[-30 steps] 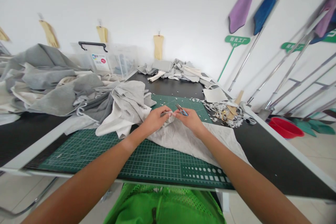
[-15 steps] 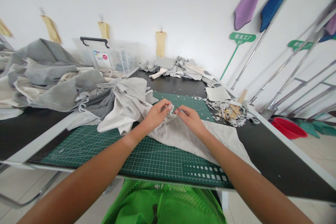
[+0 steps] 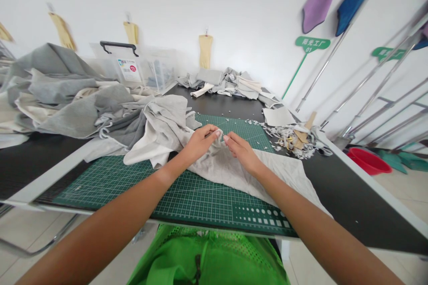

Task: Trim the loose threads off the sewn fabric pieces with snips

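A light grey cloth [image 3: 234, 171] lies across the green cutting mat [image 3: 187, 196]. My left hand [image 3: 199, 142] pinches a raised fold of this cloth between thumb and fingers. My right hand [image 3: 241, 151] rests on the cloth just right of it, fingers closed, fingertips almost touching the left hand. The small snips seen in the right hand earlier are hidden under its fingers.
A heap of grey and cream fabric [image 3: 76, 107] covers the table's left side, and a smaller pile [image 3: 227, 84] lies at the back. Cloth scraps and scissors [image 3: 292, 140] sit at the right edge. Clear bins [image 3: 133, 69] stand behind. A red basin [image 3: 368, 160] is on the floor.
The snips' blue handle and blades showed above my right hand a second ago and are now out of sight. Both hands stay on the same fold. The view shifted slightly.
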Demonstrator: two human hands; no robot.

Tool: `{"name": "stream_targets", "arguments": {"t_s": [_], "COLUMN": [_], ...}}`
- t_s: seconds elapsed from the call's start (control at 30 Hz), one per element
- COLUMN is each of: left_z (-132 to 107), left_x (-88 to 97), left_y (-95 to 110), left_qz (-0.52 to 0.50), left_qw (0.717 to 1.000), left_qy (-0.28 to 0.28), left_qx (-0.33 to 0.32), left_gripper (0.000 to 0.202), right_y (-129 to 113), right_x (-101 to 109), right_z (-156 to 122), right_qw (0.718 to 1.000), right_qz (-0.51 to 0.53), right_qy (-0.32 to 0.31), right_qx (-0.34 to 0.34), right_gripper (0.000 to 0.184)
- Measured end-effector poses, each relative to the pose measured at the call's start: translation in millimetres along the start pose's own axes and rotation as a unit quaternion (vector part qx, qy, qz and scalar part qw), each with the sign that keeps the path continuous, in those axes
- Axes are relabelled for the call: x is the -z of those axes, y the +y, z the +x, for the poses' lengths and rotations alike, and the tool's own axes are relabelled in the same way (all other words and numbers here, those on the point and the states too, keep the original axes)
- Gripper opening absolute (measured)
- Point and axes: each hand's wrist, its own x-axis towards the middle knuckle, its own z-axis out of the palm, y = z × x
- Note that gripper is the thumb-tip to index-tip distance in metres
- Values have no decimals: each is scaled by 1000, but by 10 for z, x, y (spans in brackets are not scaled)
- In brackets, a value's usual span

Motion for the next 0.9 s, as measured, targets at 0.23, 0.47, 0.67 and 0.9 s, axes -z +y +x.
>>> {"name": "stream_targets", "arguments": {"t_s": [0.23, 0.47, 0.67, 0.9], "left_z": [-5, -1, -4, -32], "left_x": [-9, -13, -24, -41], "left_y": [-27, -48, -32, 17], "left_qz": [-9, -3, -38, -57], "left_qw": [1000, 1000, 999, 997], "left_qy": [-19, -25, -24, -17], "left_qx": [11, 11, 18, 51], "left_gripper": [24, 24, 20, 21], "right_y": [-14, -46, -53, -58], "right_x": [-3, 5, -1, -10], "right_z": [-2, -19, -23, -40], "right_qw": [999, 996, 995, 994], "right_qz": [-45, -78, -96, -99], "right_qy": [10, 11, 17, 21], "right_qx": [18, 29, 39, 45], "right_gripper": [40, 40, 39, 39]}}
